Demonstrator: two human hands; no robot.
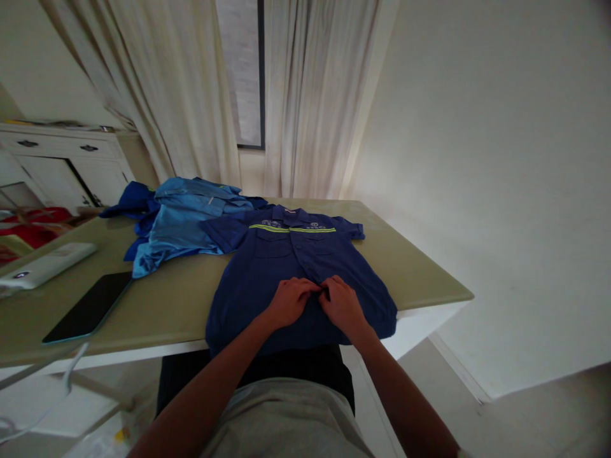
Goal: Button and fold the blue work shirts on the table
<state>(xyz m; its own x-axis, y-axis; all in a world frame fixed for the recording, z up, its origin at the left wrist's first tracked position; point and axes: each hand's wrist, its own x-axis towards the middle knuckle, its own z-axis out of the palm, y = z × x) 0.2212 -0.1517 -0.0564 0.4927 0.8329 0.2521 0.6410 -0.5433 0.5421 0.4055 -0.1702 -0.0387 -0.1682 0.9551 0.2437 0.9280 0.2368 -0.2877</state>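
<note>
A navy short-sleeved work shirt [267,267] lies face up on the table, collar toward the window and hem hanging over the near edge. Yellow-green stripes and pale prints cross its chest. My left hand [291,302] and my right hand [340,306] meet at the front placket in the shirt's lower half. The fingers of both are closed, pinching the cloth there. Whatever small part lies between the fingertips is hidden. Beside the shirt's left sleeve, a crumpled pile of light blue shirts [184,216] and darker blue clothing [131,202] touches it.
The olive-topped table [405,267] ends at a white wall on the right. A black tablet [90,306] and a long white device [50,264] lie on the left, with a white cable [69,369] at the near edge. Curtains [315,95] hang behind; a white cabinet [62,156] stands far left.
</note>
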